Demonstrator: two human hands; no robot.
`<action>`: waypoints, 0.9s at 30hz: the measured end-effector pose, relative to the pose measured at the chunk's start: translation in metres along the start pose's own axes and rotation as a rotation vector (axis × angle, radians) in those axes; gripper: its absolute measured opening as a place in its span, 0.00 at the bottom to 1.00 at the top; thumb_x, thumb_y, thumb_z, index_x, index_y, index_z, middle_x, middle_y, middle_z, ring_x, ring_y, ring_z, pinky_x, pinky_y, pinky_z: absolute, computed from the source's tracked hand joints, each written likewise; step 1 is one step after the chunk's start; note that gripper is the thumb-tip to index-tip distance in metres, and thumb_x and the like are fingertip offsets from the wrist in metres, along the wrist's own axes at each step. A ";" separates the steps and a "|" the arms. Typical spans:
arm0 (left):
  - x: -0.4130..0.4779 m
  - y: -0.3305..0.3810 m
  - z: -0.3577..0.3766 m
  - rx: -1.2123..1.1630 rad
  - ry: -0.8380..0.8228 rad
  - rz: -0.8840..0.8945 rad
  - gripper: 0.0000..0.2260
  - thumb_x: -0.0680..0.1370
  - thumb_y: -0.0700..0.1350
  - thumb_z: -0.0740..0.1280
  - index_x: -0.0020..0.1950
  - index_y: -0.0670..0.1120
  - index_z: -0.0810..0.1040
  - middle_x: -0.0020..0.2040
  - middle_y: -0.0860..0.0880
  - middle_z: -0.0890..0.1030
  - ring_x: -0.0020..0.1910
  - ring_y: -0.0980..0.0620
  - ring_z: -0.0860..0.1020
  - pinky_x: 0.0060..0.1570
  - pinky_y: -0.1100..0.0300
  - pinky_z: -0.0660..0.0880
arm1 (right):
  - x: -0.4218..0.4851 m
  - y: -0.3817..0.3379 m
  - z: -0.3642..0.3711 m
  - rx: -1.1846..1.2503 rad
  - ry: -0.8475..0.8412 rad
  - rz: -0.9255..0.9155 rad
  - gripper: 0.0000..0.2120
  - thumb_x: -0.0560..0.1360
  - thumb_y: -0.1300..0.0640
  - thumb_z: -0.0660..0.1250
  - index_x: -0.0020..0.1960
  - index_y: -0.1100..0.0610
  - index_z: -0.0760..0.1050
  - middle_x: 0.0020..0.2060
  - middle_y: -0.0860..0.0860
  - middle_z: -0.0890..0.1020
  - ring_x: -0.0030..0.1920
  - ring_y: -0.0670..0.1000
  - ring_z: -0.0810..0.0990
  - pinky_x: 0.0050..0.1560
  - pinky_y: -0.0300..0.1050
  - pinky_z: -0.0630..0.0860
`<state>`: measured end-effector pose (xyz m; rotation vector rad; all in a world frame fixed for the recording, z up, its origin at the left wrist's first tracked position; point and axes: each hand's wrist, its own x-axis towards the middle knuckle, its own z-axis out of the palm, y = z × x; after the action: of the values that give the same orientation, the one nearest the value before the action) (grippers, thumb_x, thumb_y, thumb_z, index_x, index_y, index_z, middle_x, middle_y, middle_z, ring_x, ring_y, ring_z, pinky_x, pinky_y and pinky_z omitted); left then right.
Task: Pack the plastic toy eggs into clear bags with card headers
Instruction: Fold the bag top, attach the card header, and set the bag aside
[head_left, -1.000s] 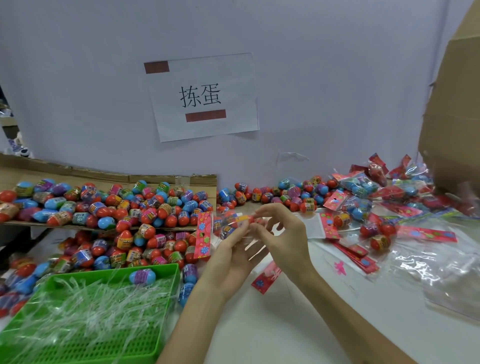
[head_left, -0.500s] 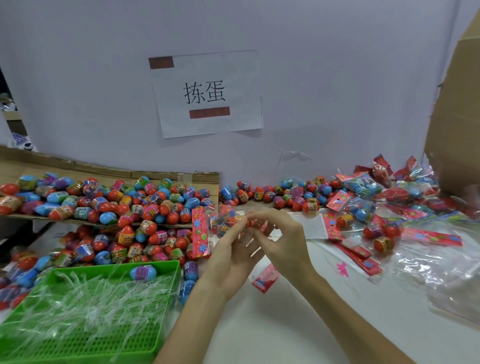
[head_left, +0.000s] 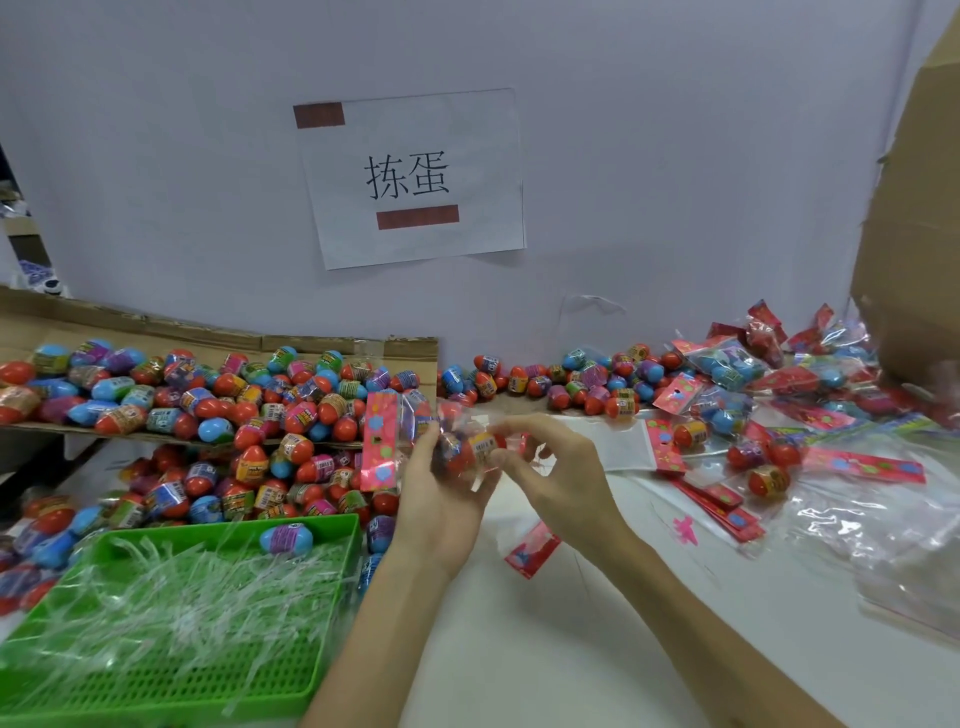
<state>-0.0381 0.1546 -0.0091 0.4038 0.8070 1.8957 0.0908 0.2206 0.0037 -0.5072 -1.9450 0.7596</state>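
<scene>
**A:** Listing the held item first: what is it, and where?

**B:** One clear plastic bag (head_left: 415, 410) with a pink flowered card header (head_left: 379, 441), raised above the white worktop (head_left: 571, 649) between both hands. The left hand (head_left: 441, 499) cups it from below with its fingers curled round the body. The right hand (head_left: 566, 478) pinches the end away from the header. Contents: red-ended plastic toy eggs (head_left: 483, 444), count unclear through the crinkled film.

**A:** Any change over the last second?

**B:** Slight. Same bag, same grip, and the header has stayed left of the left hand. The right fingers have drawn closer over the eggs. Judged: filling is finished, and closing the bag's mouth is the step in hand.

**A:** Stock nearby?

**B:** Left of the hands:
- a heap of loose eggs (head_left: 260, 415)
- a green plastic mesh basket (head_left: 343, 571) of clear strips, nearer the person

Right of the hands:
- flat empty bags (head_left: 623, 441)
- finished packs (head_left: 727, 364), farther off
</scene>
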 end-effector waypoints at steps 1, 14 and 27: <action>0.000 -0.001 0.000 0.005 0.015 0.017 0.18 0.84 0.53 0.62 0.46 0.48 0.89 0.50 0.45 0.86 0.48 0.49 0.85 0.51 0.53 0.80 | -0.001 0.001 0.002 -0.004 0.011 0.003 0.16 0.74 0.61 0.77 0.53 0.42 0.81 0.48 0.35 0.82 0.45 0.40 0.78 0.44 0.28 0.71; -0.006 -0.003 0.005 -0.017 0.018 -0.050 0.10 0.75 0.47 0.73 0.49 0.41 0.88 0.49 0.41 0.87 0.48 0.48 0.87 0.56 0.53 0.83 | -0.005 0.001 0.006 -0.019 0.175 -0.003 0.13 0.72 0.61 0.78 0.54 0.50 0.84 0.47 0.36 0.81 0.48 0.39 0.78 0.44 0.28 0.72; -0.011 -0.005 0.010 -0.075 -0.003 -0.017 0.13 0.82 0.48 0.66 0.47 0.43 0.86 0.43 0.45 0.85 0.41 0.51 0.84 0.56 0.52 0.79 | -0.006 0.003 0.008 -0.075 0.204 -0.062 0.13 0.70 0.59 0.80 0.53 0.50 0.85 0.48 0.32 0.80 0.47 0.44 0.78 0.42 0.33 0.74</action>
<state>-0.0237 0.1495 -0.0041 0.3522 0.7325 1.9025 0.0865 0.2171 -0.0051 -0.5449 -1.7955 0.5746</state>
